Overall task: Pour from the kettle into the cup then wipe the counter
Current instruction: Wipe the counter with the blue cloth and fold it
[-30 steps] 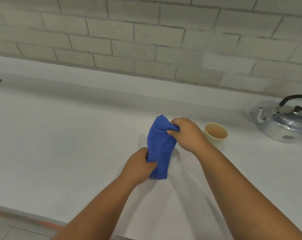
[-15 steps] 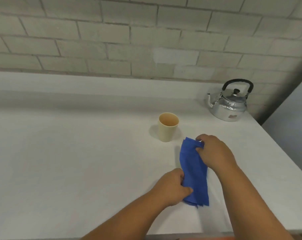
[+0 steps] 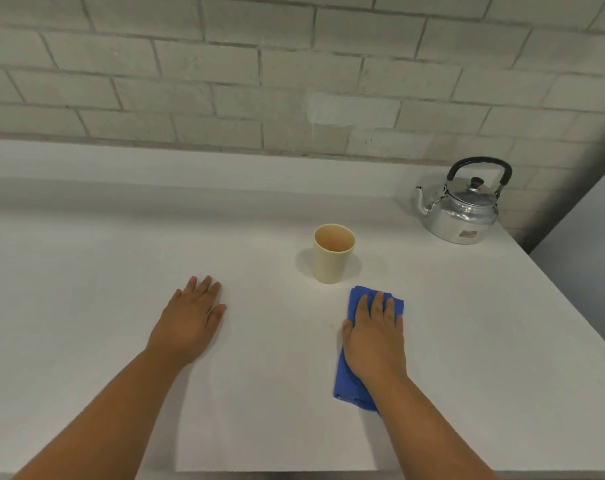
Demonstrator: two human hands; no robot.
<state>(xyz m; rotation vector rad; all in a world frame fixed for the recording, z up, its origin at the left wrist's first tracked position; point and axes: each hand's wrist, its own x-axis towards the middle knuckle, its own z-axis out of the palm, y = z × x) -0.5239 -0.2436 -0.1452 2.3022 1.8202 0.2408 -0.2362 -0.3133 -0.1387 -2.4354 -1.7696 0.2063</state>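
A folded blue cloth (image 3: 345, 380) lies on the white counter (image 3: 86, 278), in front of and slightly right of the cup. My right hand (image 3: 373, 337) lies flat on top of the cloth with fingers stretched forward, pressing it down and hiding its middle. My left hand (image 3: 190, 320) rests palm down on the bare counter to the left, fingers apart, holding nothing. A cream cup (image 3: 332, 259) stands upright just beyond the cloth. The shiny metal kettle (image 3: 462, 211) with a black handle stands in the far right corner, spout pointing left.
A pale brick wall (image 3: 294, 81) runs along the back above a low raised ledge (image 3: 155, 164). The counter ends at its right edge (image 3: 571, 310) beside a grey surface, and its front edge runs close to my arms.
My left hand has let go of the cloth and moved left to lie flat on the counter. My right hand has flattened onto the cloth. The view has shifted right since 1 s ago.
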